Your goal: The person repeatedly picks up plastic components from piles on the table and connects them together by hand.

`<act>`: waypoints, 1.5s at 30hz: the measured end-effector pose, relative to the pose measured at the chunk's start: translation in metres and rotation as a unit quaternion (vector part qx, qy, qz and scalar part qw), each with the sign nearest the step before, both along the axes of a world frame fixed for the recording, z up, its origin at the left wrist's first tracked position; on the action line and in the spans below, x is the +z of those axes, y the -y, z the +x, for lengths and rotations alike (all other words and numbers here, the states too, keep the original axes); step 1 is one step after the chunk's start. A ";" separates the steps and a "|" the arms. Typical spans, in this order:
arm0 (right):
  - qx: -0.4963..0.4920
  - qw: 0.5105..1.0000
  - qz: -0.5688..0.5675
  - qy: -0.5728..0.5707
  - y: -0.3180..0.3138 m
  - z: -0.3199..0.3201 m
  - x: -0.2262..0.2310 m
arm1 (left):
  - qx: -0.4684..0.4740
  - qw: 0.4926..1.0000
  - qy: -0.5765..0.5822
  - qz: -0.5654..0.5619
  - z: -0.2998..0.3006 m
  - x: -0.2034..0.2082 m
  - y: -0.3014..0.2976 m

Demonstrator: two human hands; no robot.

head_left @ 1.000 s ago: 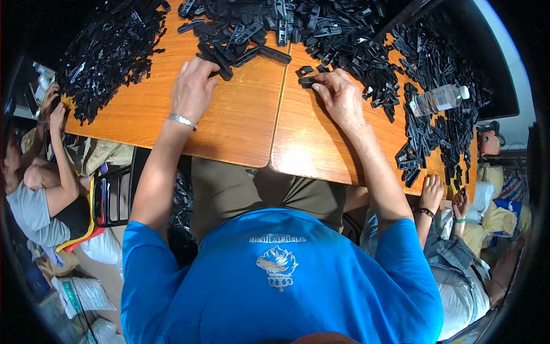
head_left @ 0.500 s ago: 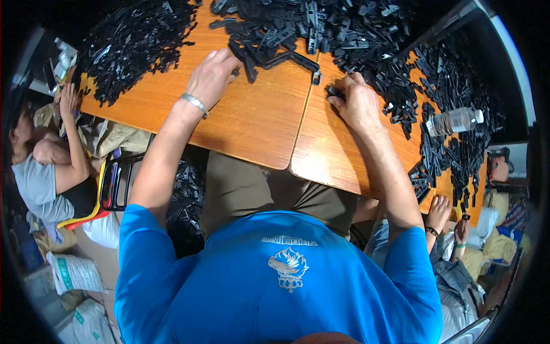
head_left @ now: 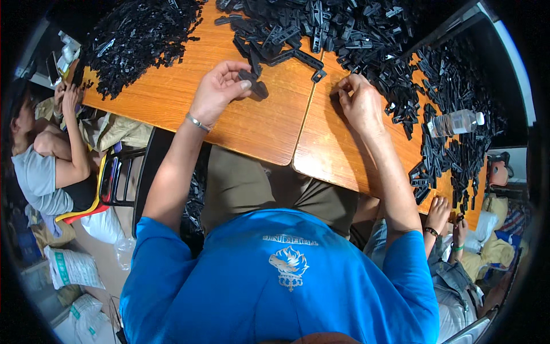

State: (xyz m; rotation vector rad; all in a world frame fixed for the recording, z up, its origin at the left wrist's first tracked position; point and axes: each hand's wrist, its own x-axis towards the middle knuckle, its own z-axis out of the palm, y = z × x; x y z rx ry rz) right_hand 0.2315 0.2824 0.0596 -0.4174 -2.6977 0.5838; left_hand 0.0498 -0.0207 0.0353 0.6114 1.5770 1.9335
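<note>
My left hand [head_left: 220,92] is closed on a black plastic part [head_left: 253,85], pinched between thumb and fingers above the wooden table [head_left: 252,129]. To the right, my right hand [head_left: 361,104] hovers over the table just past the seam, its fingers bent and drawn together. Whatever lies within those fingers, if anything, is hidden. Between my hands, at the edge of a large heap of black plastic parts [head_left: 318,28], a long angled black part [head_left: 298,55] points toward me.
A heap of smaller black pieces [head_left: 137,43] covers the far left. More black parts [head_left: 458,149] spread along the right, with a clear plastic bottle [head_left: 455,123] lying on them. One person [head_left: 43,172] sits at the left; another person's hand [head_left: 439,213] rests at the right table edge.
My left hand has come nearer and slightly right, lifting the black part. The dark piece seen earlier at my right fingertips no longer shows; that hand has barely moved.
</note>
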 end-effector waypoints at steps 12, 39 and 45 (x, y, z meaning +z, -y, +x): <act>0.076 0.980 -0.181 0.037 0.025 -0.020 -0.015 | 0.039 0.813 -0.443 -0.375 0.049 0.009 0.006; 0.016 0.999 0.038 0.030 0.051 0.020 -0.010 | 0.083 0.823 -0.528 -0.194 0.077 -0.008 -0.007; 0.042 0.999 -0.010 0.023 0.057 0.015 -0.006 | 0.078 0.842 -0.492 -0.207 0.077 -0.012 -0.008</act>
